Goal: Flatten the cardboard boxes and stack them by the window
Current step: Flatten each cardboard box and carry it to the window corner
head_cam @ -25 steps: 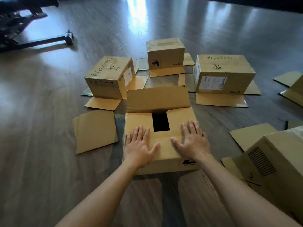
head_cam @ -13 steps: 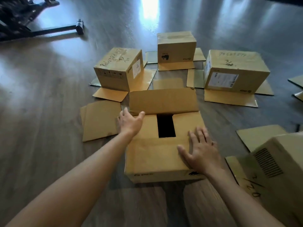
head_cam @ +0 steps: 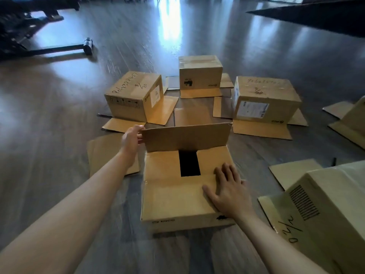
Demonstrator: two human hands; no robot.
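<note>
Left hand [head_cam: 131,137] grips left edge of upright far flap [head_cam: 186,136]. Near box [head_cam: 175,196] sits on wood floor [head_cam: 59,155], central foreground. Right hand [head_cam: 229,191] lies flat, fingers extended, on near flap, holding nothing. 3 boxes [head_cam: 136,95] stand beyond.

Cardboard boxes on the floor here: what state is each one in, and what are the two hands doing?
Near box: unflattened, far flap upright, dark gap between top flaps.
Left hand: grips the upright flap's left edge.
Right hand: flat on the near flap.
Three far boxes: standing, lower flaps splayed on the floor.
Right box: unflattened.
</note>
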